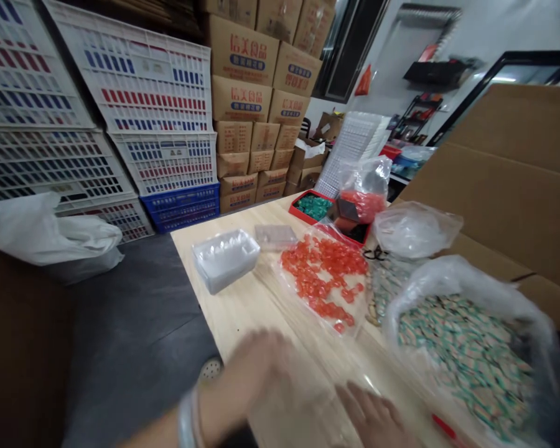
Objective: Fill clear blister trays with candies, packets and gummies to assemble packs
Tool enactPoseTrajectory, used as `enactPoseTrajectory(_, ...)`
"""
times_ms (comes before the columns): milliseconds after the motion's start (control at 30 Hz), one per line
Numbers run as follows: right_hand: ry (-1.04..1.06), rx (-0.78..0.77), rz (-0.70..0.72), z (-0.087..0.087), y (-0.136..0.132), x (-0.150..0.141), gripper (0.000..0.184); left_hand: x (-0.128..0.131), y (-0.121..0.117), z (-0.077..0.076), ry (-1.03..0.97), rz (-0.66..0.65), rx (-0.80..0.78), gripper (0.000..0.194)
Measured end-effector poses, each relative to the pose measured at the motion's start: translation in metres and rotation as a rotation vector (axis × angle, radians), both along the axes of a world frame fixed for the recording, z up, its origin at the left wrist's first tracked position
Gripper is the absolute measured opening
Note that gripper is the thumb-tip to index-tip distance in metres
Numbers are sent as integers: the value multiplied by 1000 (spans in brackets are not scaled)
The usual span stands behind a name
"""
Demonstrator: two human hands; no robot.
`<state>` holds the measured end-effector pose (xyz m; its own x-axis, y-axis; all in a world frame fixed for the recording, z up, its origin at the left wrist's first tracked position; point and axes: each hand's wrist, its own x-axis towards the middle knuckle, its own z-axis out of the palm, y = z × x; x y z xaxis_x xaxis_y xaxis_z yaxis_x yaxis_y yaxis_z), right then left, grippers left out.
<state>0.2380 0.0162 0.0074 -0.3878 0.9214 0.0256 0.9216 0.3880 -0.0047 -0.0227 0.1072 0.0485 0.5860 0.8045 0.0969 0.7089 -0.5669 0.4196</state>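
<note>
Head view, left hand (245,379) motion-blurred, right hand (371,417) cut off, grip unclear

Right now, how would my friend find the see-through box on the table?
Find the light wooden table with bags on it. Near its left edge sits a clear plastic box, right beside a clear bag of orange-red pieces. The box has hard, straight sides, while the bags near it are soft and crinkly.

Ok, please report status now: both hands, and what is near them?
Left hand open, blurred, above wooden table. Right hand open, beside clear bag of green-and-tan wrapped pieces. Orange translucent pieces in clear bag ahead.
</note>
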Motion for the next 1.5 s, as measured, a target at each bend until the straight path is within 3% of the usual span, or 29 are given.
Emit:
enactPoseTrajectory(100,166,-3,91,68,83,-51,44,-57,86,34,57,318,147,43)
enactPoseTrajectory(133,213,-9,158,87,117,-76,40,-75,111,43,123,380,120,50)
enactPoseTrajectory(200,277,-27,328,107,185,-126,33,-99,145,52,207,378,-14,55)
enactPoseTrajectory(300,232,-107,467,103,258,-172,19,-108,159,42,214,324,-98,57)
enactPoseTrajectory(367,242,-162,499,89,282,-180,11,-107,156,32,195,308,-88,62)
enactPoseTrajectory(467,324,-236,535,78,292,-175,6,-107,154,27,186,289,-102,67)
enactPoseTrajectory(667,345,-287,563,83,296,-172,6,-113,160,34,175,276,-149,57)
enactPoseTrajectory(833,230,-193,600,79,292,-174,11,-106,152,35,187,299,-103,51)
enactPoseTrajectory(967,29,-10,632,80,280,-173,17,-79,127,34,248,282,144,22)
enactPoseTrajectory(1033,4,99,567,81,261,-171,21,-64,115,34,309,315,235,26)
enactPoseTrajectory(1100,80,187,364,76,225,-166,27,-54,109,36,387,363,258,29)
enactPoseTrajectory(1167,171,181,122,61,174,-154,32,-51,109,44,444,390,275,28)
enactPoseTrajectory(1333,163,-173,-16,0,34,-95,60,-56,95,84,376,512,404,27)
enactPoseTrajectory(1433,236,-168,-197,-12,-1,-63,54,-45,57,88,261,487,339,27)
enactPoseTrajectory(1500,425,-137,-301,-7,2,-57,45,-29,28,72,159,404,120,24)
